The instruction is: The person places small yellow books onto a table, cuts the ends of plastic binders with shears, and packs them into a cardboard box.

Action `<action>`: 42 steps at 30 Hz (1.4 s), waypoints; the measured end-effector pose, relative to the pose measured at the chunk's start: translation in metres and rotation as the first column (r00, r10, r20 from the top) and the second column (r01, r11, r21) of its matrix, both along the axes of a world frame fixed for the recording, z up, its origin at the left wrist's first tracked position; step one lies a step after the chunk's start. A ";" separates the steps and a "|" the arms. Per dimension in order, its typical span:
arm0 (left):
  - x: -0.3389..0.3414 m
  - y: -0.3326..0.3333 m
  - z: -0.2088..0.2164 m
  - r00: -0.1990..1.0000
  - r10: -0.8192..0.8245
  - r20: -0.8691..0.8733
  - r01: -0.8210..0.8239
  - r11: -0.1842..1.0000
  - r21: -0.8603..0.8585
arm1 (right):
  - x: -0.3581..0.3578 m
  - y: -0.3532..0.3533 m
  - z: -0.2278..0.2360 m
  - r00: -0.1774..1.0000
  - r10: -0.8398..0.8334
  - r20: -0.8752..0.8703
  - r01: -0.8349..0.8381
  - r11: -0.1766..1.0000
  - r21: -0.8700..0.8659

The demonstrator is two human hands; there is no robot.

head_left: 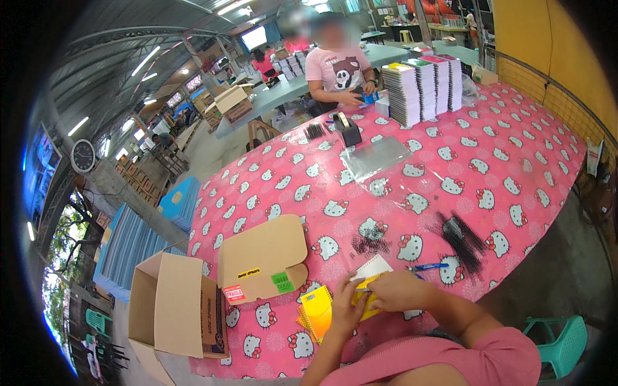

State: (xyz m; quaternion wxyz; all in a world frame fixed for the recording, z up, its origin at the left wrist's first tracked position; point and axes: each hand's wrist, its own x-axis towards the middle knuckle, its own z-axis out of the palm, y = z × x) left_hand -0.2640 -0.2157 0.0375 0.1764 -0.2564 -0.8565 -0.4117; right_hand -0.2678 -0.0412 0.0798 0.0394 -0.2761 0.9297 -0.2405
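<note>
At the near edge of the table, a yellow notebook (368, 282) with a white page lies between my hands. My left hand (347, 303) closes on its left side, thumb and fingers bent. The fingers of my right hand (394, 291) are pinched at its top part; a thin pale piece shows near the fingertips, too small to name. Just left of my left hand sit several yellow spiral notebooks (317, 311) in a small overlapping pile. A blue pen (430, 266) lies beyond my right hand. Black spiral binding coils (460, 241) are heaped farther right, with more loose coils (372, 242) ahead.
An open cardboard box (170, 302) and a flat carton piece (264, 260) stand at the left. Plastic sheets (380, 156), a black tape dispenser (347, 130) and tall notebook stacks (421, 90) are farther back. Across the table stands a co-worker (338, 71). A green stool (563, 347) is at right.
</note>
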 end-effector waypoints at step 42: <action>0.001 -0.022 -0.045 0.869 -0.122 0.479 -0.236 0.749 0.619 | 0.015 0.011 0.019 0.899 -0.379 -0.218 0.203 0.804 -0.560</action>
